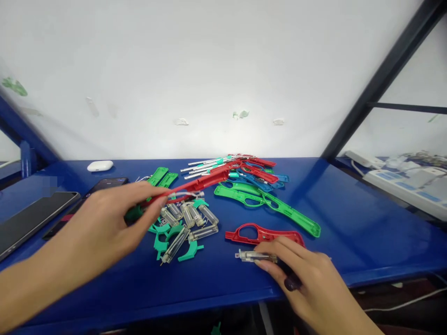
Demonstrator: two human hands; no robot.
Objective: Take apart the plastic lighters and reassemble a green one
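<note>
- The loose red casing [274, 232] lies on the blue table [209, 291], long axis running left to right, ring end to the left; its right end passes partly behind the right hand [312, 274].
- The right hand is by far the nearer to this casing, just on its near side; whether the fingers touch it, I cannot tell.
- That hand pinches a clear tank [249, 256] between thumb and fingers, beside the casing's near edge. The tank's long axis runs almost parallel to the casing, its narrow fitting pointing left, the same way as the ring.
- A dark rounded handle [292, 282] pokes out under the right fingers, also on the casing's near side; what it belongs to is hidden.
- The left hand [110, 223] is well apart, to the left of the casing, with thumb and fingers closed on a held red casing [209, 180]. This one slants up and to the right, and a pale wire [186, 194] runs along it.
- Loose clear tanks [176, 244] and teal triggers [190, 251] lie to the left of the loose red casing.
- Green casings [296, 216] lie just beyond it, and a mixed pile with metal tubes [206, 166] farther beyond.
</note>
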